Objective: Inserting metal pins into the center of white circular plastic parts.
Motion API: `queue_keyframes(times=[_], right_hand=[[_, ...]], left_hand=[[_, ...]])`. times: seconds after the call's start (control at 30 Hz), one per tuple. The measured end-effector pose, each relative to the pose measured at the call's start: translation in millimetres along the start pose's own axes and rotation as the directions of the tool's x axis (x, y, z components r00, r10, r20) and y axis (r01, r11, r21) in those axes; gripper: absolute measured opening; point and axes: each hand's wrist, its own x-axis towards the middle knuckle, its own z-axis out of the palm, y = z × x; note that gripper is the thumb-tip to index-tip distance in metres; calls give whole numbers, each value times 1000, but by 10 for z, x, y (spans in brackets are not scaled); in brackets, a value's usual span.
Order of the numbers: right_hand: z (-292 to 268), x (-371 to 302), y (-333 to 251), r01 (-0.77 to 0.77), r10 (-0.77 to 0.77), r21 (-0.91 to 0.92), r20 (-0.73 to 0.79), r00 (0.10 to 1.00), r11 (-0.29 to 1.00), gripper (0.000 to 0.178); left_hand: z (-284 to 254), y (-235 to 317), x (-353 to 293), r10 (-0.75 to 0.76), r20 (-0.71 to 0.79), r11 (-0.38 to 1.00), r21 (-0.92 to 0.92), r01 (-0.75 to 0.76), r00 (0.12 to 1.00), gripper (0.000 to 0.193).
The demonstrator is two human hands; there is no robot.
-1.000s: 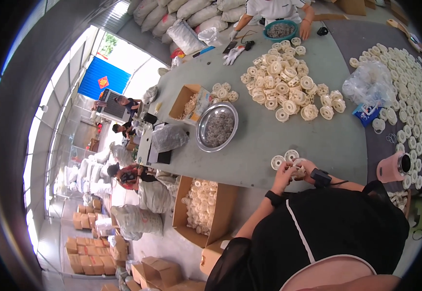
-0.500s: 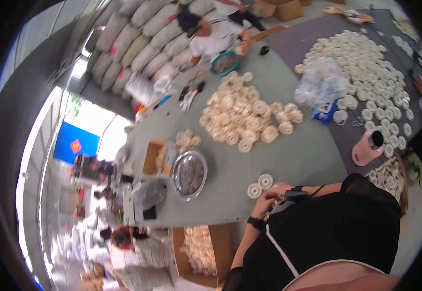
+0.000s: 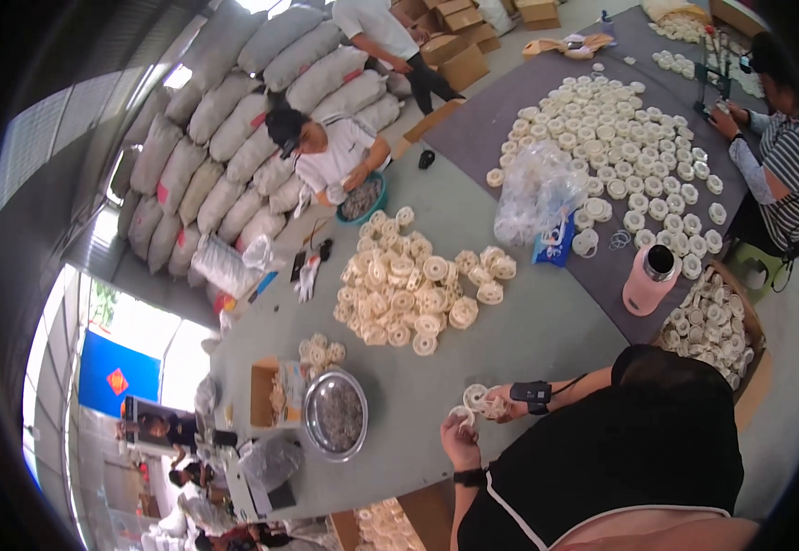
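Note:
My left hand, with a dark band at its wrist, has its fingers closed on a cream round plastic part at the table's near edge. Right beside it, my right hand grips another cream round plastic part. That part has a spoked, wheel-like face. The fingers partly cover both parts, and whether these rest on the table cannot be made out. A black box-shaped device is strapped to my right wrist. Beyond my hands lies a heap of similar cream parts.
A metal bowl of small greyish pieces stands left, beside a small carton. A pink bottle, plastic bags and many white round parts are right. Co-workers sit at the far side and right.
My view has swung, so the table appears lower and further left. My hands have moved apart and now hold the two round parts that were lying in front of them.

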Motion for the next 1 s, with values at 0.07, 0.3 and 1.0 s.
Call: queue_keyframes(times=[0.07, 0.3, 1.0], right_hand=[[-32, -74, -54, 157, -157, -4, -16, 988, 988, 17], [401, -354, 15, 202, -318, -390, -263, 911, 898, 28], [-195, 269, -527, 152, -909, -988, 26, 417, 42, 60]], left_hand=[[65, 84, -112, -9, 135, 1000, -1, 9, 991, 18], [22, -10, -64, -133, 130, 920, 384, 74, 982, 30], [-731, 33, -27, -246, -228, 856, 404, 321, 942, 24]])
